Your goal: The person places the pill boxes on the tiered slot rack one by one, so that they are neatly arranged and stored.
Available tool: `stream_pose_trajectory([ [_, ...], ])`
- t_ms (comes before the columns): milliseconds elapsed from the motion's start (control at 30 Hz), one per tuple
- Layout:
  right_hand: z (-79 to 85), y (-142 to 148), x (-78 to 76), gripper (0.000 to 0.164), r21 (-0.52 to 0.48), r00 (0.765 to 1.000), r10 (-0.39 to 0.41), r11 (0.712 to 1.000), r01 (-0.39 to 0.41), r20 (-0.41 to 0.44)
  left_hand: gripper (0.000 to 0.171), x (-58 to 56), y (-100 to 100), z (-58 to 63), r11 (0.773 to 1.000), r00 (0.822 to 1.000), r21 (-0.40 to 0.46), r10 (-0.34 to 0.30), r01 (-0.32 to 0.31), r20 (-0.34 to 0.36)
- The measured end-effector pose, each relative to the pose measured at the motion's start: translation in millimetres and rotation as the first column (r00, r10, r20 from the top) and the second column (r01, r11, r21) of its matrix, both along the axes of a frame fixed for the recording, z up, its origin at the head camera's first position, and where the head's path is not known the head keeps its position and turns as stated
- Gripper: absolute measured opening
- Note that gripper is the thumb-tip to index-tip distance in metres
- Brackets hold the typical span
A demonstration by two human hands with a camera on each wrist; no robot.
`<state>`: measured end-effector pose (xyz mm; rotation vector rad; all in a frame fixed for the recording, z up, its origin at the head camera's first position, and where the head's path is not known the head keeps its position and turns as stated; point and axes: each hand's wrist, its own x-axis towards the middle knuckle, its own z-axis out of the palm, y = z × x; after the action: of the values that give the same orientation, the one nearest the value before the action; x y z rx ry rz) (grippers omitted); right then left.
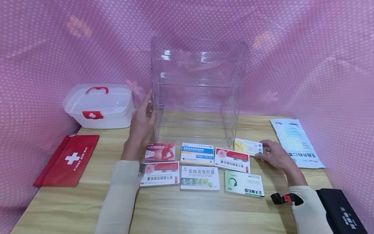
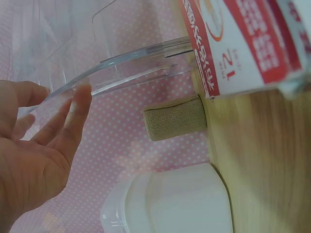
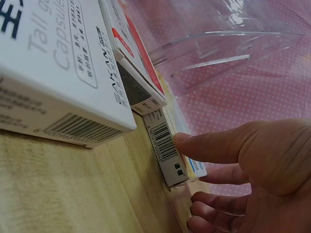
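Note:
A tall clear plastic display rack (image 1: 198,83) with tiered shelves stands at the table's middle back. My left hand (image 1: 143,117) holds its left side, and in the left wrist view the fingertips (image 2: 82,92) lie about the panel's edge. With thumb and fingers, my right hand (image 1: 274,154) pinches the right end of a white and yellow medicine box (image 1: 246,147), lying on the table by the rack's front right corner. Nearby lie a red and white box (image 1: 232,160), a blue and orange box (image 1: 197,153), a pink box (image 1: 160,151) and a green and white box (image 1: 244,184).
A white lidded first aid box (image 1: 99,105) and a red first aid pouch (image 1: 68,161) are on the left. A tan bandage roll (image 2: 175,117) stands behind the rack's left side. A mask packet (image 1: 296,143) lies at right, and a black case (image 1: 342,211) sits near the right sleeve.

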<state>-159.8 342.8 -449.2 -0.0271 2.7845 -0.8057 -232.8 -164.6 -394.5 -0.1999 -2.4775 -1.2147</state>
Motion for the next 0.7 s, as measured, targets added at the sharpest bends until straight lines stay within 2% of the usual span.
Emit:
stream_pose_trajectory([
  [333,-1.7,-5.6,2.2,0.071,-0.11,0.998,-0.057,0.992,0.059,0.018,0.085,3.0,-1.8,-0.9,1.0,1.0,-0.015,0.008,-0.009,-0.023],
  [533,-3.1,-3.5,4.7,0.067,-0.159,0.993,-0.112,0.982,0.104,-0.04,0.087,1.4,-1.8,-2.4,1.0,0.999,0.005,-0.002,0.002,-0.033],
  [700,-0.5,-0.9,9.2,0.06,-0.216,0.977,-0.187,0.963,0.161,-0.104,0.087,-0.1,-1.0,-2.2,1.0,1.0,0.013,-0.006,0.006,-0.027],
])
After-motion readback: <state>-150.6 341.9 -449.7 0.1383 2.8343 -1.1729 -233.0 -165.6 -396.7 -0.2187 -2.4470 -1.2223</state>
